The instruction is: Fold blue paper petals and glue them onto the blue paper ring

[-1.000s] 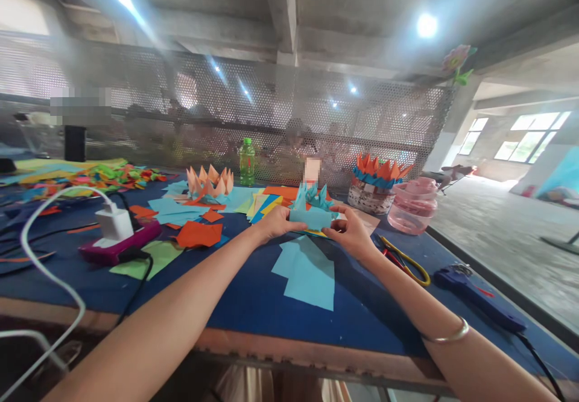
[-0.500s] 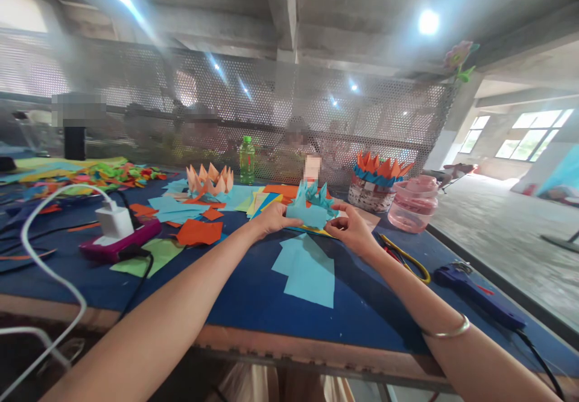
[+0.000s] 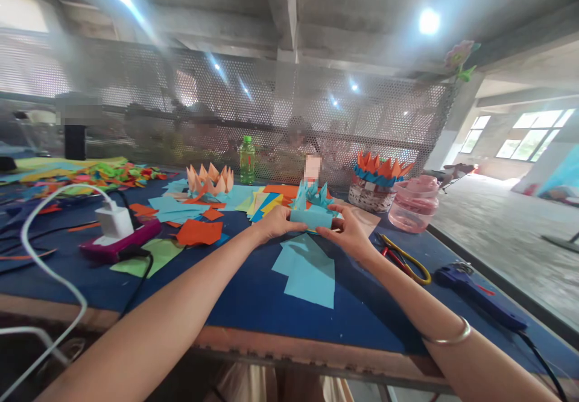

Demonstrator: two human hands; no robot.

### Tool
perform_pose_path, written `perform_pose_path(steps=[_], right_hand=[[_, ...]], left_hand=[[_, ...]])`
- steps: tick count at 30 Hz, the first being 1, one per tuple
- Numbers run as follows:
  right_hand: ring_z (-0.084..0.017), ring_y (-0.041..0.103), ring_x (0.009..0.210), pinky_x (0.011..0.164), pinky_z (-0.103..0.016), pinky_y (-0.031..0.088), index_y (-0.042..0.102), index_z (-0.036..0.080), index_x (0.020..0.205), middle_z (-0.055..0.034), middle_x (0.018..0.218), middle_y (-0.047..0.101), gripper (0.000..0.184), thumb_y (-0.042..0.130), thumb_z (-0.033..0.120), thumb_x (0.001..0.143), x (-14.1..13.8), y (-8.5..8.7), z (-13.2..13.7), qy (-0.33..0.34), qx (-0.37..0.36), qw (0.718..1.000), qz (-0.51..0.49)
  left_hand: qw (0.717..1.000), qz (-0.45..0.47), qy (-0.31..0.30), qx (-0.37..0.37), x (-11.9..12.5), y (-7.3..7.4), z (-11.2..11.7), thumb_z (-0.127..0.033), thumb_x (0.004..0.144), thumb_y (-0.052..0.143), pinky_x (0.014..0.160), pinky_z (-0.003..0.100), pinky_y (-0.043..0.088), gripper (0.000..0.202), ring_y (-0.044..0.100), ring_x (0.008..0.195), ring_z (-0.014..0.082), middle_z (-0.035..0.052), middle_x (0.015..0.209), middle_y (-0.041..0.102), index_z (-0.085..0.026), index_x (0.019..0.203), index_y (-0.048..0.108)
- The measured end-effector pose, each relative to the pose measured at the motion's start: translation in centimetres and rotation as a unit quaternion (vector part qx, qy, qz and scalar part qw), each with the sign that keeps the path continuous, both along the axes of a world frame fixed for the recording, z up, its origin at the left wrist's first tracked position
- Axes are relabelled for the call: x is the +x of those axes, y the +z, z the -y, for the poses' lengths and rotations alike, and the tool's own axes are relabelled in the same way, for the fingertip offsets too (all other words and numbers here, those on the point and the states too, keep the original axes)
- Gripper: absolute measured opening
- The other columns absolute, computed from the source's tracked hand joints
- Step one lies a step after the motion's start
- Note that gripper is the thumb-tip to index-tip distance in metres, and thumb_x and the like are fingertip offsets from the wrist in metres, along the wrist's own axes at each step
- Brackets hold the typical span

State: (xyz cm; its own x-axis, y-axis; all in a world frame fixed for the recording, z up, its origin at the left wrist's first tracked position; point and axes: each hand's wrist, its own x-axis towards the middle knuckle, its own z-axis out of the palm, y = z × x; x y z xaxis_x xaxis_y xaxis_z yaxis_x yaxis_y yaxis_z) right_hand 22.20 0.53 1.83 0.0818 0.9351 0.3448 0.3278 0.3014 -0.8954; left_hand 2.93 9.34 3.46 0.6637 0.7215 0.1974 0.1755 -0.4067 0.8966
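Both my hands hold a folded light-blue paper band (image 3: 311, 220) between thumbs and fingers, just above the blue tabletop (image 3: 253, 296). My left hand (image 3: 278, 222) pinches its left end and my right hand (image 3: 347, 232) pinches its right end. Light-blue paper points (image 3: 312, 197) rise behind the band, and I cannot tell if they are joined to it. Loose light-blue paper sheets (image 3: 307, 272) lie below my hands. Several coloured paper strips (image 3: 266, 204) lie just beyond them.
An orange origami crown (image 3: 210, 180) and a woven basket (image 3: 366, 197) stand beyond my hands. Nearby are a pink jar (image 3: 414, 206), green bottle (image 3: 246, 160), yellow-handled scissors (image 3: 404, 260), blue glue gun (image 3: 474, 296), and charger (image 3: 114, 221) on a magenta power strip (image 3: 120, 239). A person (image 3: 312, 169) sits opposite.
The light-blue band has dropped from a tilted position to a level one between my hands. My right hand has shifted slightly left, closer to my left hand.
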Motion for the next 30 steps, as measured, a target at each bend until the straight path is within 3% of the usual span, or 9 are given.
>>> perform_pose_path(steps=[4, 12, 18, 25, 30], right_hand=[[-0.013, 0.055, 0.06, 0.051, -0.024, 0.045, 0.041, 0.02, 0.12, 0.002, 0.076, 0.06, 0.064, 0.072, 0.038, 0.067, -0.3, -0.4, 0.2, 0.006, 0.018, 0.999, 0.035], [-0.014, 0.053, 0.064, 0.054, -0.026, 0.044, 0.045, 0.018, 0.118, -0.0012, 0.085, 0.058, 0.057, 0.068, 0.034, 0.069, 0.0, -0.4, 0.0, -0.026, 0.05, 0.994, 0.097], [-0.016, 0.053, 0.07, 0.061, -0.028, 0.043, 0.047, 0.017, 0.117, -0.0035, 0.087, 0.059, 0.054, 0.065, 0.035, 0.07, 0.7, -0.3, -0.2, -0.084, 0.073, 0.979, 0.171], [-0.021, 0.054, 0.084, 0.073, -0.034, 0.043, 0.049, 0.016, 0.115, -0.009, 0.104, 0.059, 0.052, 0.065, 0.036, 0.069, 1.2, 0.0, -0.3, -0.115, 0.083, 0.969, 0.202], [-0.02, 0.055, 0.078, 0.07, -0.033, 0.043, 0.049, 0.015, 0.116, -0.006, 0.091, 0.06, 0.052, 0.064, 0.036, 0.07, 1.3, 0.1, -0.3, -0.111, 0.082, 0.969, 0.205]], left_hand=[[1.0, -0.018, -0.012, -0.012, 0.6, 0.0, 0.9, -0.033, 0.062, 0.075, 0.055, 0.023, 0.036, 0.024, 0.049, 0.056, 0.0116, -0.0007, 0.06, 0.059, -0.012, 0.072, 0.069], [0.999, -0.038, -0.02, -0.022, 0.9, -0.2, 1.0, -0.039, 0.059, 0.077, 0.052, 0.024, 0.032, 0.028, 0.045, 0.053, 0.0115, -0.0017, 0.057, 0.055, -0.015, 0.067, 0.067], [0.999, -0.039, 0.001, 0.02, 0.3, 0.0, 0.3, -0.043, 0.059, 0.076, 0.048, 0.025, 0.018, 0.04, 0.026, 0.047, 0.0071, -0.0071, 0.046, 0.032, -0.016, 0.047, 0.049], [0.999, -0.033, 0.012, 0.021, 0.0, 0.7, 0.2, -0.039, 0.06, 0.074, 0.052, 0.024, 0.026, 0.028, 0.037, 0.051, 0.0084, -0.0047, 0.05, 0.046, -0.013, 0.057, 0.063], [0.999, -0.024, 0.025, 0.017, -0.1, 0.6, -0.3, -0.034, 0.058, 0.075, 0.058, 0.025, 0.034, 0.023, 0.048, 0.057, 0.0113, -0.0005, 0.058, 0.059, -0.013, 0.067, 0.071]])
